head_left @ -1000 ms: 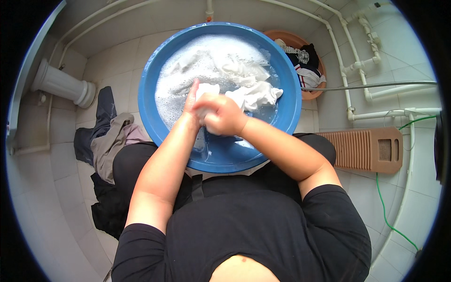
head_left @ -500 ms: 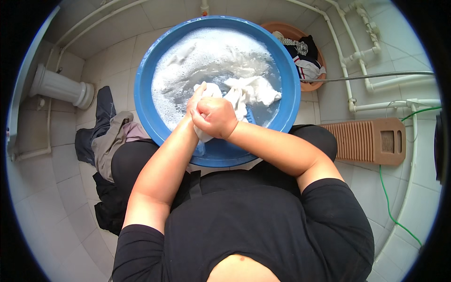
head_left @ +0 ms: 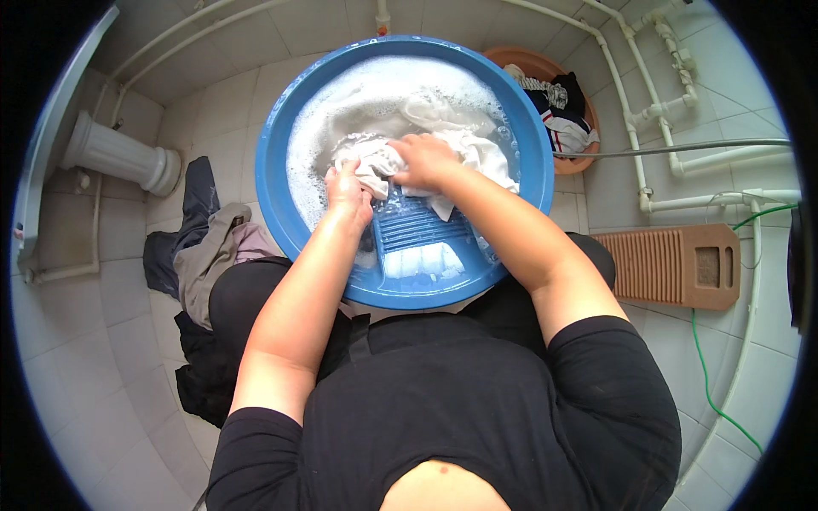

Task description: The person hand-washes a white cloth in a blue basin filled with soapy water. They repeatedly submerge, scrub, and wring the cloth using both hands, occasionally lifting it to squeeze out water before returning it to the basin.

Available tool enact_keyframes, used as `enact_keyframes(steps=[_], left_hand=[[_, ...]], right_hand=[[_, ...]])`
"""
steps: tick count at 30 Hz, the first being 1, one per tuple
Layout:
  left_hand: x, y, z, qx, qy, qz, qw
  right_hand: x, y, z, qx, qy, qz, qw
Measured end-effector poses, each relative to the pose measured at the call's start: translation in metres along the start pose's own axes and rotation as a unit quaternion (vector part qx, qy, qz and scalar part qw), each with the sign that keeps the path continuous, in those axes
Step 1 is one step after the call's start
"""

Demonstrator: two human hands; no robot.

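Cloth (head_left: 366, 157) lies in the tub (head_left: 273, 162). A basin (head_left: 527, 60) sits past the tub's far right edge. On the floor (head_left: 223, 145), a washboard (head_left: 652, 266) is right of the tub, piled clothes (head_left: 204, 255) left.

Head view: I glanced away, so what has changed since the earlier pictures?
The right hand, earlier a fist against the left hand, has opened and moved forward and slightly right, onto the white cloth. The ridged blue board, mostly hidden before, now shows. The blue tub and brown washboard stayed put.
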State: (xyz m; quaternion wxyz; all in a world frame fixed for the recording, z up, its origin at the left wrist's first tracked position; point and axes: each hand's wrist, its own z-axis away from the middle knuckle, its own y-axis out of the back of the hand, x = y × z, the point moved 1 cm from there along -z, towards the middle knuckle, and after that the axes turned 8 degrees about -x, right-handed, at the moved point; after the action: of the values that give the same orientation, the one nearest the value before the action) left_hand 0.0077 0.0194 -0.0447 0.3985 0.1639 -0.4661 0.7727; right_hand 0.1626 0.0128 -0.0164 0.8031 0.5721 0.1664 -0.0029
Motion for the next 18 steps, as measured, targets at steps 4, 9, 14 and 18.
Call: enact_keyframes(steps=[4, 9, 14, 18], left_hand=[[0.003, 0.002, -0.002, 0.038, -0.025, -0.043, 0.998], [-0.013, 0.018, -0.022, -0.068, 0.063, 0.001, 0.996], [-0.001, -0.011, 0.011, -0.163, 0.110, -0.012, 0.980], [-0.006, -0.012, 0.012, -0.230, 0.126, -0.008, 0.965]], right_hand=[[0.042, 0.006, -0.024, -0.049, -0.183, -0.284, 0.940], [0.007, -0.004, 0.006, 0.035, -0.117, 0.093, 0.988], [0.039, 0.002, 0.017, -0.139, 0.021, -0.463, 0.875], [0.018, 0.002, 0.028, 0.088, -0.060, -0.279, 0.954]])
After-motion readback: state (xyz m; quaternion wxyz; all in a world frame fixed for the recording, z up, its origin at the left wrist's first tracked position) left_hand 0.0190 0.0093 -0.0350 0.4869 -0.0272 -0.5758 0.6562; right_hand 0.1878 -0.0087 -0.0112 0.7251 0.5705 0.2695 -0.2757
